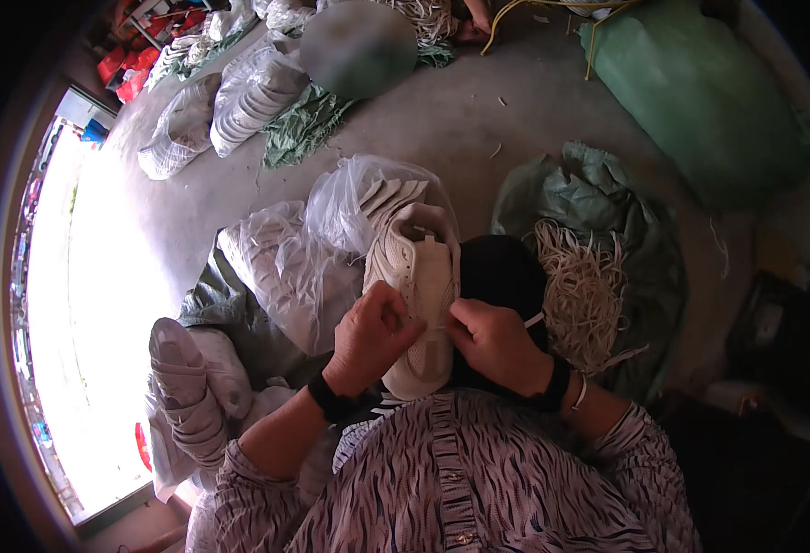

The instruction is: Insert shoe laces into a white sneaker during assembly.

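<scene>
A cream-coloured sneaker [434,276] lies in front of my body, its toe toward me and its collar pointing away. Over its left side, my left hand [368,336] is closed with thumb and fingertips together; what it pinches is too small to make out. At the shoe's right edge my right hand [502,343] is closed too, and a short pale shoelace end [535,320] shows beside it. Both wrists wear black bands. To the right, a tangled heap of cream shoelaces [585,300] rests on a dark green sack [649,276].
Clear plastic bags [280,267] of pale shoes lie to the left, with nested shoes [188,396] nearer me. More bagged shoes [253,97] stand farther off beside a crumpled green sack [303,124]. A big full green sack [700,101] sits far right. Bright doorway [100,304] at left.
</scene>
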